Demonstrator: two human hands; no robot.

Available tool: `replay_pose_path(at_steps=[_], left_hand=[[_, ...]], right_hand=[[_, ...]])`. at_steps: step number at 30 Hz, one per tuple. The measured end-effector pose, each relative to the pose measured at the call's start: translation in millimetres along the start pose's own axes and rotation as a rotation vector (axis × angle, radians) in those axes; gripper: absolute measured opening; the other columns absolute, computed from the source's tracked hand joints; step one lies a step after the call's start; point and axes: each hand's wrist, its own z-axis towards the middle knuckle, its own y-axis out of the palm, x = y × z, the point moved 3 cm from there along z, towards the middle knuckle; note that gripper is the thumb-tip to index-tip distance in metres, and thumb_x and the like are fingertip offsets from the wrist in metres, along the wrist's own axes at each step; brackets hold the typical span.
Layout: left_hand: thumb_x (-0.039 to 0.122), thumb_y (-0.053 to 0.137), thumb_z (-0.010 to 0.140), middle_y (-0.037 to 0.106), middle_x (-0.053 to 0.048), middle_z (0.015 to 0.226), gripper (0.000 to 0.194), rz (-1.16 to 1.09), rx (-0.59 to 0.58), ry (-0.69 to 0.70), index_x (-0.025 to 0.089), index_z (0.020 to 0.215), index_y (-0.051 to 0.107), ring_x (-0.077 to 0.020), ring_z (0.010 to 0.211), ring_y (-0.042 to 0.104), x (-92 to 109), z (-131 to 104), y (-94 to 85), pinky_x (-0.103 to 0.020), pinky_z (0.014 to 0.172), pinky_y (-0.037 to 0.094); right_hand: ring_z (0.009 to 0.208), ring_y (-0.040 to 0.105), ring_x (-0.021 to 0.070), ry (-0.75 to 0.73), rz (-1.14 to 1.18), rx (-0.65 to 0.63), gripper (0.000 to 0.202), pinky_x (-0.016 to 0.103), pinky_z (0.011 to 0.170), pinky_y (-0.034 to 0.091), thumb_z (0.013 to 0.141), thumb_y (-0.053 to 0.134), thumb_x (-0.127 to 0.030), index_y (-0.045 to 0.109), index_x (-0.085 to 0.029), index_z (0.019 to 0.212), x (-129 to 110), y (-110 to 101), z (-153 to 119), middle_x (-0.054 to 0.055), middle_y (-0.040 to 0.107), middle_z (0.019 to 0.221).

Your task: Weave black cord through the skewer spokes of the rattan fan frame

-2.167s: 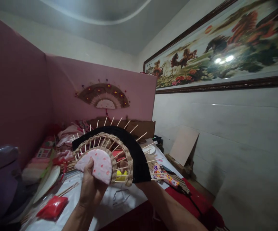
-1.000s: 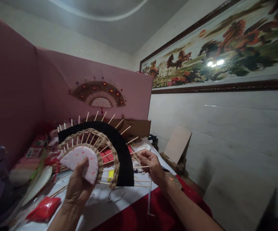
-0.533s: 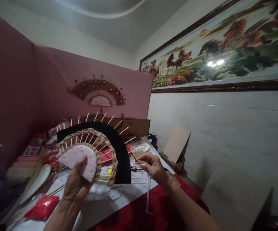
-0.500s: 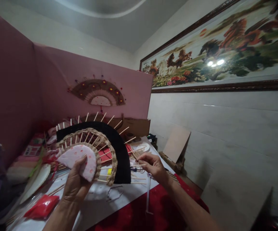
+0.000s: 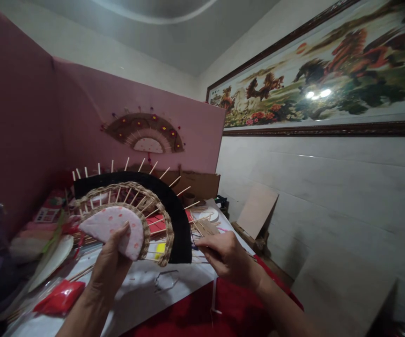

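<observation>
My left hand (image 5: 113,255) grips a handmade fan by its half-round centre (image 5: 113,229), padded in pink cloth with red spots; the thumb lies on the front. Thin wooden sticks radiate outward through braided straw-coloured bands (image 5: 169,224) and a wide black band (image 5: 180,215), their tips poking past the rim. At the fan's right edge, my right hand (image 5: 219,252) is closed in a pinch around a stick end just outside the black band. The fingers hide that tip.
A finished-looking fan (image 5: 149,133) hangs on the pink partition (image 5: 202,140). On the white table (image 5: 132,304) lie a red packet (image 5: 60,297), a white tape roll (image 5: 209,215) and loose sticks. Red cloth (image 5: 177,313) covers the front. A board (image 5: 256,210) leans by the wall.
My right hand has moved down and slightly left along the fan's edge, to a lower stick end, its back turned more toward me. The fan has shifted slightly left and up in my left hand.
</observation>
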Motion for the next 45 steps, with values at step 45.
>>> replay_pose_path(at_steps=[45], left_hand=[[0.006,0.053,0.077,0.068,0.002,0.068,0.015,-0.076,0.05,-0.033,0.016,0.082,0.062,-0.0095,0.055,0.064,6.5,-0.2,2.0,-0.02,0.055,0.055]], right_hand=[[0.068,0.064,0.0133,-0.047,-0.04,0.254,0.021,0.022,0.062,0.045,0.081,0.05,-0.009,0.058,-0.02,0.096,-4.2,4.4,-37.4,0.003,0.069,0.079]])
